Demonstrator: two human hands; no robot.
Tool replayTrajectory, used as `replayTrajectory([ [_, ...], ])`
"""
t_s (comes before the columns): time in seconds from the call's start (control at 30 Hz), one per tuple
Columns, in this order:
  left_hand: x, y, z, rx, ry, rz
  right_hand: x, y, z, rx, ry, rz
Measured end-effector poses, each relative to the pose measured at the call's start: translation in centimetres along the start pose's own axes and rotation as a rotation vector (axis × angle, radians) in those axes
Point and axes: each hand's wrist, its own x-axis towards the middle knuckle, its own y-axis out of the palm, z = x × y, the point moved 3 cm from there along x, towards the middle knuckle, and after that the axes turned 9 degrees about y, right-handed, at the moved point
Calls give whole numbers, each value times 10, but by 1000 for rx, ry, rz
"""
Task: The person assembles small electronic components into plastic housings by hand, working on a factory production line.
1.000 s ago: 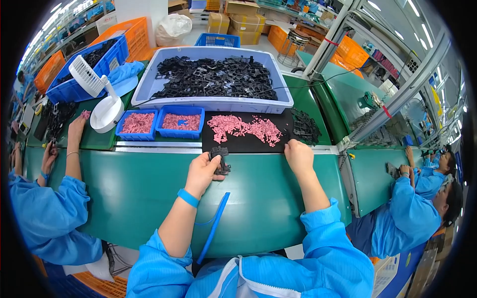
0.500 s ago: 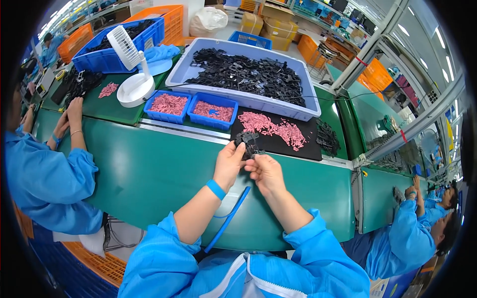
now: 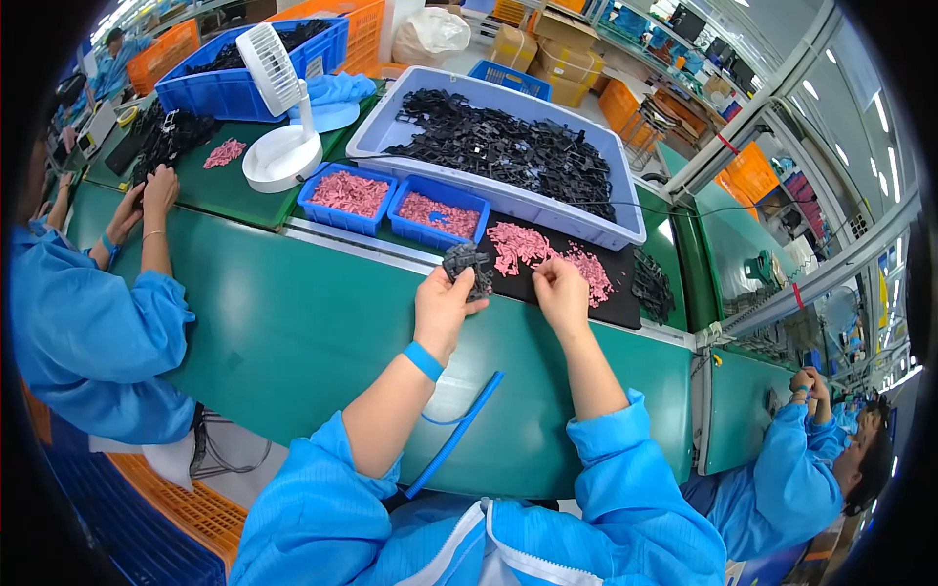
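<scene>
Between thumb and fingers my left hand [image 3: 441,311] grips a black plastic part [image 3: 466,264], above the green work surface just in front of the blue bins. My right hand [image 3: 564,298] reaches over the near edge of a black mat [image 3: 618,311], its fingers pinched together beside a pile of small pink pieces [image 3: 518,246]. Whatever may be between those fingertips is hidden. A second heap of pink pieces [image 3: 590,272] lies just right of that hand.
Two small blue bins [image 3: 440,234] of pink pieces stand left of the mat. Behind them is a large pale tub [image 3: 391,161] of black parts. A white fan [image 3: 283,156] and a co-worker [image 3: 98,342] are at left. A blue cord [image 3: 457,430] hangs near my lap.
My right hand has left the black part and moved right and forward to the pink pieces. The left hand still holds the part, now turned differently. The whole view has shifted slightly.
</scene>
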Motion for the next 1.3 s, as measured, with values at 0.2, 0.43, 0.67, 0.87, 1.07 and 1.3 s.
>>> replayTrajectory([
  [0.2, -1, -1, 8, 91, -85, 65, 21, 7, 1, -290, -143, 50],
  [0.43, -4, -2, 20, 311, -121, 176, 16, 3, 6, -341, -287, 112],
  [0.67, -7, 3, 25, 572, 34, 238, -35, -18, 29, 69, -500, 26],
  [0.87, -10, 5, 22, 676, 0, 292, -41, -14, 31, 21, -505, 29],
  [1.07, -11, 9, 19, 683, 24, 309, -40, -16, 33, 8, -545, 32],
  [1.3, -12, 8, 23, 539, -60, 338, -40, -14, 31, 74, -537, 13],
])
